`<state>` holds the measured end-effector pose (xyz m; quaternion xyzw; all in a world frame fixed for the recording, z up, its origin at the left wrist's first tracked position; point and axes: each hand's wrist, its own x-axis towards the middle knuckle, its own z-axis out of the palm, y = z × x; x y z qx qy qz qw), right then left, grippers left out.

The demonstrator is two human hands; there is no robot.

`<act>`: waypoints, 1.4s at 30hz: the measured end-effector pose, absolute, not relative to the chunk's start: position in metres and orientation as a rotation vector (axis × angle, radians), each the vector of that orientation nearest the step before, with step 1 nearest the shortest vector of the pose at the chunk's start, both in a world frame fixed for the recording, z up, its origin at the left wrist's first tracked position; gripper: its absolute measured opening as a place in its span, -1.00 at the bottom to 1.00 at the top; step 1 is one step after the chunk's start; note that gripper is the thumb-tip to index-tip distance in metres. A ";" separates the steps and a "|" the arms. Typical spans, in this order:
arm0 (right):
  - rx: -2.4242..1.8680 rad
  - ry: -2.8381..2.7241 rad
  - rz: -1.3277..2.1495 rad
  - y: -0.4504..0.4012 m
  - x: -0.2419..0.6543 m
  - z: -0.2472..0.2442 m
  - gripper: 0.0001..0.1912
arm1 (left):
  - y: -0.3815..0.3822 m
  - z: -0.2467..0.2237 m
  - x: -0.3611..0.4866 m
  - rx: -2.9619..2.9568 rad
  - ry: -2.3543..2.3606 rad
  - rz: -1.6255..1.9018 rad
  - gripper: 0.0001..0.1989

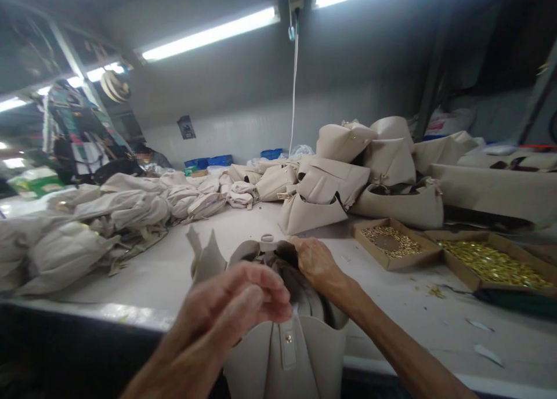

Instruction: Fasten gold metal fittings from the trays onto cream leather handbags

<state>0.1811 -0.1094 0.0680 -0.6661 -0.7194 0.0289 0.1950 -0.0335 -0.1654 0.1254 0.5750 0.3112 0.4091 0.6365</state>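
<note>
A beige bag [319, 349] stands at the near edge of the table, its mouth open and a strap tab with a small metal stud facing me. My right hand [317, 263] is closed on the far right part of the bag's rim, beside a metal ring. Above the near left part of the opening is my left hand [248, 297], slightly blurred, its fingers curved and close together. Whether anything is between those fingertips is hidden. A beige flap [210, 257] sticks up at the bag's left.
Beige bags [319, 213] are piled at the back right, and soft pale bags [65, 251] lie at the left. Two cardboard trays, one with small metal pieces [394, 263] and one with gold pieces [472, 277], sit on the right. A person [152, 157] is at the far left.
</note>
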 end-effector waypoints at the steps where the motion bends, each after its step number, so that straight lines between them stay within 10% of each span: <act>1: -1.901 -2.009 0.053 -0.115 0.177 0.071 -0.65 | -0.166 0.104 -0.025 1.287 0.672 0.873 -0.67; 16: -1.609 -2.270 -1.103 -0.201 0.123 0.014 -0.30 | -0.135 0.047 -0.033 1.288 0.919 0.873 -0.56; 42: -1.483 -2.297 -0.296 -0.190 0.133 0.025 -0.43 | -0.149 0.046 -0.036 1.579 1.219 0.877 -0.60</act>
